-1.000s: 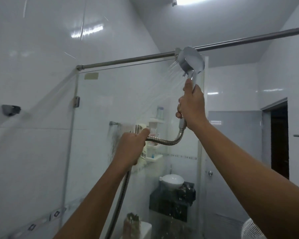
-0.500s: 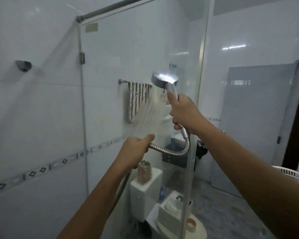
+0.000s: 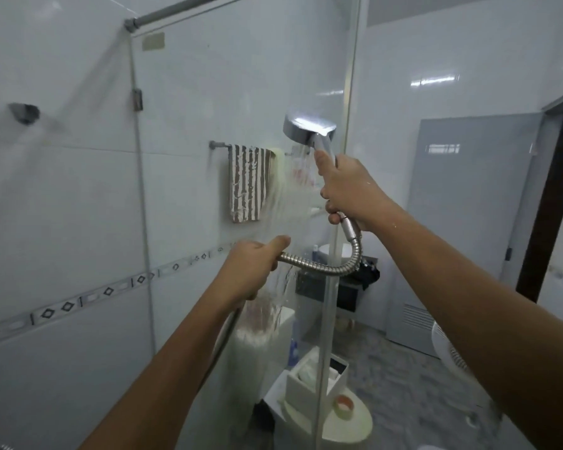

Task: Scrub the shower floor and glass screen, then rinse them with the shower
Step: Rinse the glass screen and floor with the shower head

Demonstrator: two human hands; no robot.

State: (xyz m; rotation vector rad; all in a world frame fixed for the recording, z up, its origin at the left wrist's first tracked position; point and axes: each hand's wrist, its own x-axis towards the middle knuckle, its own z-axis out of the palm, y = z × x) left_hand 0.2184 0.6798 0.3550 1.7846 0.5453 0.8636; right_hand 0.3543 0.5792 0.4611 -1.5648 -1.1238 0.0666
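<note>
Glass screen [image 3: 241,92] ahead, wet, water sheeting down its middle. Free vertical edge just right of shower head [image 3: 309,126]; open room beyond. Right hand [image 3: 348,190]: fingers clenched round chrome handle, spray hitting glass. Left hand [image 3: 251,271] grips metal hose [image 3: 338,267] below. Tiled wall [image 3: 56,222] closes left side.

The round chrome-plated shower head [image 3: 309,126] is mirror-bright and smooth, with a hard white highlight on its back. The ribbed flexible metal hose [image 3: 319,265] below it has a duller, satin steel sheen and a corrugated surface. The short metal collar [image 3: 349,228] at its upper end is finely knurled. The clear glass screen [image 3: 241,76] is smooth and wet, with water sheeting down it. The white wall tiles [image 3: 62,206] are glazed and glossy. The brown-and-white striped cloth towel [image 3: 247,186] looks soft and matt. The grey door [image 3: 468,222] has a smooth semi-gloss face. The white fan grille [image 3: 449,352] looks like plastic.
</note>
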